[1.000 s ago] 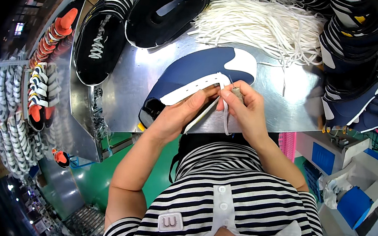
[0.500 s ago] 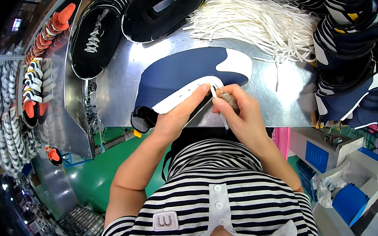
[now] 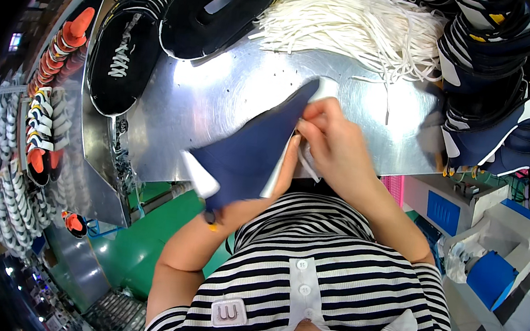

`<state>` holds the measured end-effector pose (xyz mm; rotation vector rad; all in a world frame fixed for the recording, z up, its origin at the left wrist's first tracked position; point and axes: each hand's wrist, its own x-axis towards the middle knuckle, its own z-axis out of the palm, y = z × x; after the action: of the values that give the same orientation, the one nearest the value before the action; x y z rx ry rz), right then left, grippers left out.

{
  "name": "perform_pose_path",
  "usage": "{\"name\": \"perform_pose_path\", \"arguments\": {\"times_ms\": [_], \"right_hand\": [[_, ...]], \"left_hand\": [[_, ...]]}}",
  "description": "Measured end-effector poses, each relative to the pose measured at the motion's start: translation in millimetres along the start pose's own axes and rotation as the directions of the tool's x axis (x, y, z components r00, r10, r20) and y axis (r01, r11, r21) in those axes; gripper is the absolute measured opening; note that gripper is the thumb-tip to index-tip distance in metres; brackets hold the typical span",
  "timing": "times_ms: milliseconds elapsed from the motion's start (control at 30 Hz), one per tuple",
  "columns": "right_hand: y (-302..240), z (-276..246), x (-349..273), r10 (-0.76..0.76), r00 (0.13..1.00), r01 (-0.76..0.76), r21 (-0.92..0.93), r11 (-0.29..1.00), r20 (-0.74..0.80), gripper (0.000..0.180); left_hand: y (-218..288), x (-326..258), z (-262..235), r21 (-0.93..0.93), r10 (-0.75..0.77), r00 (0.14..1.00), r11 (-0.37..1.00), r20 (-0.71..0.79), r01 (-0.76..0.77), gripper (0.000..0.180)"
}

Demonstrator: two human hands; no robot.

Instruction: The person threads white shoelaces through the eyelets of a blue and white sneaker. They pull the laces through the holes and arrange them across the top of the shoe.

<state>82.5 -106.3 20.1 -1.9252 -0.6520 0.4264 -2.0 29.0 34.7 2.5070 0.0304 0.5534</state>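
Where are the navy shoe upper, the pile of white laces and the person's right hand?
navy shoe upper (image 3: 250, 154), head view, middle of its blue side panel
pile of white laces (image 3: 351, 23), head view, centre of the heap
right hand (image 3: 335, 140), head view, back of the hand

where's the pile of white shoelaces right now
In the head view, the pile of white shoelaces lies at the far edge of the metal table, between a black shoe upper and stacked navy uppers.

Both hands hold a navy shoe upper (image 3: 249, 157) above the metal table (image 3: 221, 90), the right hand (image 3: 335, 140) pinching its far edge, the left hand (image 3: 279, 180) underneath. White laces (image 3: 357, 23) are heaped at the far side.
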Motion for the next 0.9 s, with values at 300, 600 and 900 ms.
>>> {"name": "perform_pose_path", "arguments": {"times_ms": [300,600,900], "right_hand": [[-26.4,-68.7,-3.2,0.209,0.978,-0.201,-0.281,0.939,-0.002,0.033],[31.7,-27.6,42.3,0.336,0.94,-0.243,0.574,0.782,-0.061,0.03],[38.8,2.3,-2.6,0.082,0.989,-0.111,0.253,0.961,0.12,0.015]], "left_hand": [[-41.5,-20.8,-8.2,-0.73,-0.564,0.634,0.078,0.529,0.679,0.027],[-54.1,1.1,-20.9,-0.493,-0.284,0.861,0.725,0.421,0.48,0.046],[-30.1,0.6,-23.8,-0.029,-0.118,0.963,0.991,0.244,0.128,0.019]]}}
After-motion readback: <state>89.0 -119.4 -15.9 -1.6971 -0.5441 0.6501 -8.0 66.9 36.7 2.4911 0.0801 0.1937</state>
